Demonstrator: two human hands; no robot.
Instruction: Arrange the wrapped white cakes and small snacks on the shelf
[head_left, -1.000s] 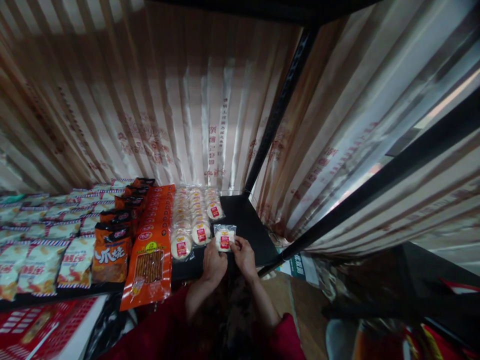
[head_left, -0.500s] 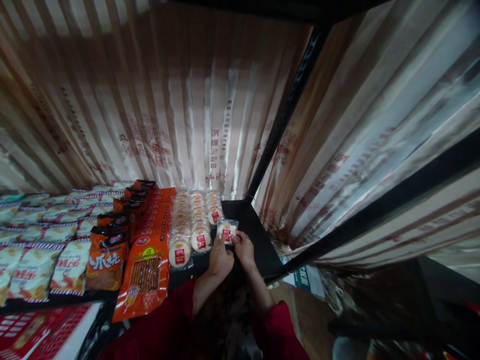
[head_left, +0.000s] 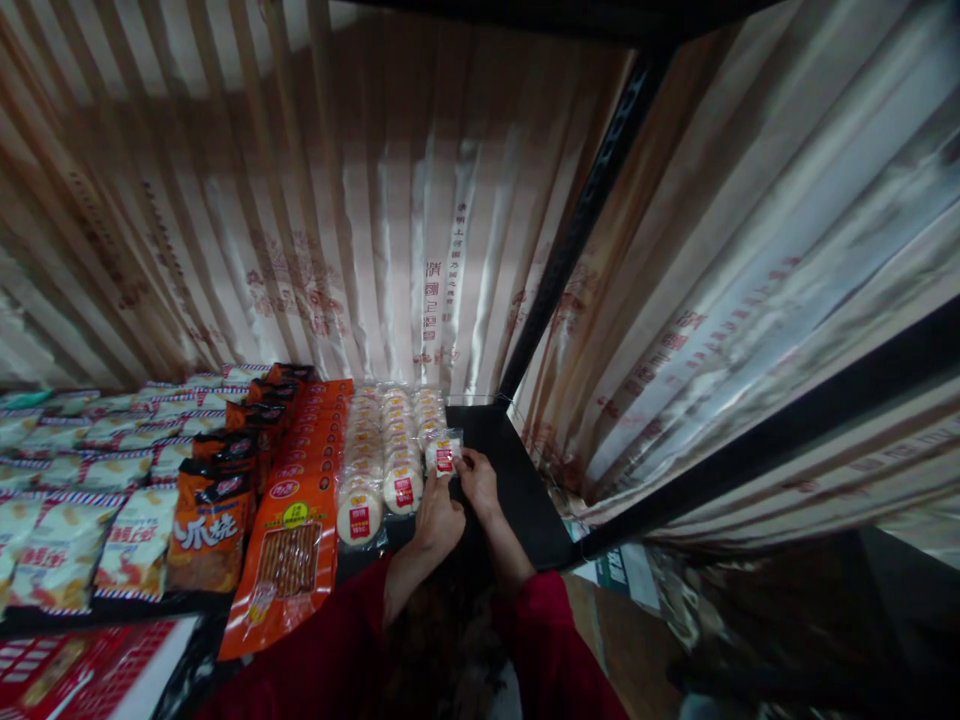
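Observation:
Between my two hands is a small clear packet with a round white cracker (head_left: 443, 456) and a red label. My left hand (head_left: 437, 522) pinches its lower edge. The fingers of my right hand (head_left: 478, 480) close on its right side. The packet sits at the front of the right-hand row of like packets, and I cannot tell whether it rests on the shelf. Rows of the same wrapped white crackers (head_left: 403, 488) overlap one another just to the left, each with a red label.
Left of the crackers lie overlapping orange snack packs (head_left: 289, 560), orange-and-black bags (head_left: 210, 530) and several pale snack bags (head_left: 67, 545). The black shelf (head_left: 517, 480) has a dark upright post (head_left: 577, 230) at its back right corner. Printed sheeting (head_left: 390, 220) hangs behind.
Both hands have moved slightly left and away from me, carrying the cracker packet up against the front of the right-hand row. Both still grip it.

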